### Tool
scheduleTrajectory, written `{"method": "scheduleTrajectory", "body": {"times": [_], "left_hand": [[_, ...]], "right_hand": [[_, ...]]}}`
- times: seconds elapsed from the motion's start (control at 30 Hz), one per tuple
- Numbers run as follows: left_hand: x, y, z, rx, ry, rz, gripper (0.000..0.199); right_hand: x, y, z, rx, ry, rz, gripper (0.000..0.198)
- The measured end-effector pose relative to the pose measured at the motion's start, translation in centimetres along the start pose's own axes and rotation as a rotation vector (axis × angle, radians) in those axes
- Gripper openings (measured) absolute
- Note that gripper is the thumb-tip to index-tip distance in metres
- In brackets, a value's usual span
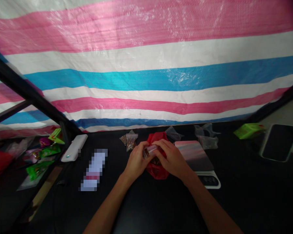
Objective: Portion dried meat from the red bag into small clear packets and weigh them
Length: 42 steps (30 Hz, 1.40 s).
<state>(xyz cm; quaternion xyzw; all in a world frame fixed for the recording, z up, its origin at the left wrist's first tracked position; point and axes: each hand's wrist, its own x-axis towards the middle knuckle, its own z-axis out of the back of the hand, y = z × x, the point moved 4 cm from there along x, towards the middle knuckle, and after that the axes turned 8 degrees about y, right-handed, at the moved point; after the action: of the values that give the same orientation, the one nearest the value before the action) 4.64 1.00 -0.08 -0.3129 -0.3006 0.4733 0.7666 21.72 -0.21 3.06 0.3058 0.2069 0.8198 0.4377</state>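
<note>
Both hands meet over a red plastic bag (157,172) that lies open on the black table, with brownish bits showing inside it. Between the fingers is a small clear zip bag (151,149). My left hand (136,161) grips its left side, fingers closed. My right hand (172,159) pinches it from the right, the fingers bent over the top. How full the small bag is, I cannot tell. Just beyond my left hand lie small filled zip bags (131,142) with brown contents.
Right of the red bag sits a flat scale (194,156) with a white front panel. Clear bags (207,138) lie behind it. A phone (279,143) and a green box (249,130) are far right. At left are a white power bank (75,148), a blurred packet (94,170) and a dark frame bar (48,109).
</note>
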Motion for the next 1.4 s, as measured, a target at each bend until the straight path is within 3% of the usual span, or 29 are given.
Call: {"method": "scheduleTrajectory", "body": {"times": [0.13,0.37,0.63,0.8,0.87,1.07,1.23,1.4], "left_hand": [[0.2,0.5,0.2,-0.135,-0.066,0.052,0.033],[0.3,0.4,0.6,-0.174,-0.085,0.057,0.031],[0.3,-0.9,1.4,-0.244,-0.034,-0.051,0.018],[-0.4,-1.7,2.3,-0.470,-0.219,-0.055,0.026],[-0.5,-2.0,2.2,-0.530,-0.239,-0.056,0.033],[0.1,-1.1,1.7,-0.533,-0.159,0.049,0.032],[0.1,0.6,2.8,-0.396,-0.071,0.151,0.026],[-1.1,1.4,1.3,-0.399,0.288,0.350,0.042]], "right_hand": [[0.0,-0.9,0.9,-0.048,-0.066,-0.069,0.022],[-0.2,-2.3,1.1,-0.156,0.121,-0.139,0.015],[-0.5,-2.1,1.3,-0.157,0.230,-0.095,0.031],[-0.6,-2.3,1.2,-0.142,0.241,-0.102,0.031],[-0.7,-2.3,1.3,-0.134,0.237,-0.123,0.025],[-0.6,-2.1,2.0,-0.151,0.235,-0.140,0.020],[-0.7,-2.4,2.4,-0.159,0.236,-0.136,0.030],[-0.8,-3.0,2.4,-0.142,0.240,-0.139,0.037]]}}
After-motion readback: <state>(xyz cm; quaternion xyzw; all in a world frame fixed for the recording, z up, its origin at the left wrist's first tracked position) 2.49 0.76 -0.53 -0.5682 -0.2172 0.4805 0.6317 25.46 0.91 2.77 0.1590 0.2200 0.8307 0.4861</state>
